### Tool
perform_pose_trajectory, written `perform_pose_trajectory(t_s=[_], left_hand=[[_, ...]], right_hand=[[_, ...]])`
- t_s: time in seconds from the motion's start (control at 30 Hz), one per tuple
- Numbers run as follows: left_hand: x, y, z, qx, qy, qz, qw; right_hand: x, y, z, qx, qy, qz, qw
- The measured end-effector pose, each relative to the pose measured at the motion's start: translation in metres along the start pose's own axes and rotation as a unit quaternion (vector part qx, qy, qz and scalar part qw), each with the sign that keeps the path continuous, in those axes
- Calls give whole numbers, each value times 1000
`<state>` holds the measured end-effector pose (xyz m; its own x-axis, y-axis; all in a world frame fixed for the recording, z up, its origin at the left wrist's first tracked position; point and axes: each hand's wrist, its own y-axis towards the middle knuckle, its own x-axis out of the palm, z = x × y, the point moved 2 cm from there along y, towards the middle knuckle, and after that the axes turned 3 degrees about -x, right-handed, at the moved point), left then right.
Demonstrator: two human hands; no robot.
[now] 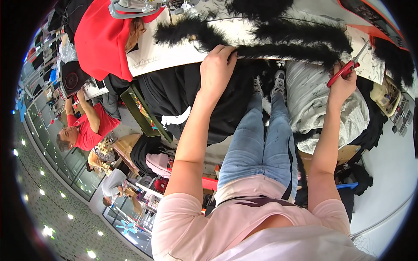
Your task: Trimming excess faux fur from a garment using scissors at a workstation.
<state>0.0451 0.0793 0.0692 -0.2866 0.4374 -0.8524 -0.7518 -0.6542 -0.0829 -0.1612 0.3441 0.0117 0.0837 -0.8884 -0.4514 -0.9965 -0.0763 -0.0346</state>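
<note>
A strip of black fluffy fur trim (283, 52) stretches along the front edge of the white work table (152, 61). My left hand (217, 67) is closed on the strip near its left part, fingers bent over it. At the strip's right end, my right hand (343, 85) is closed around the red handles of a pair of scissors (348, 71). The blades point up and away to the right; whether they are apart I cannot make out. The right fingers also lie against the fur, and their exact hold on it is hidden.
More black fur (300, 32) lies farther back, with a sewing machine part (143, 8) at the top. Red fabric (102, 39) drapes over the table's left. Below hang black cloth (174, 87) and a pale, lint-flecked sack (322, 104). Someone in a red shirt (98, 122) works at left.
</note>
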Motion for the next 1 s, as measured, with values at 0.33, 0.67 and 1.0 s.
perform_pose_trajectory(t_s=[0.33,0.67,1.0], left_hand=[[-2,16,11,13,-39,19,999],[20,70,53,-36,-146,-22,988],[19,63,62,-32,-162,-12,986]], right_hand=[[-3,6,-21,-2,161,66,985],[-19,-4,-77,-17,21,-86,996],[42,-62,-84,123,-68,-479,867]])
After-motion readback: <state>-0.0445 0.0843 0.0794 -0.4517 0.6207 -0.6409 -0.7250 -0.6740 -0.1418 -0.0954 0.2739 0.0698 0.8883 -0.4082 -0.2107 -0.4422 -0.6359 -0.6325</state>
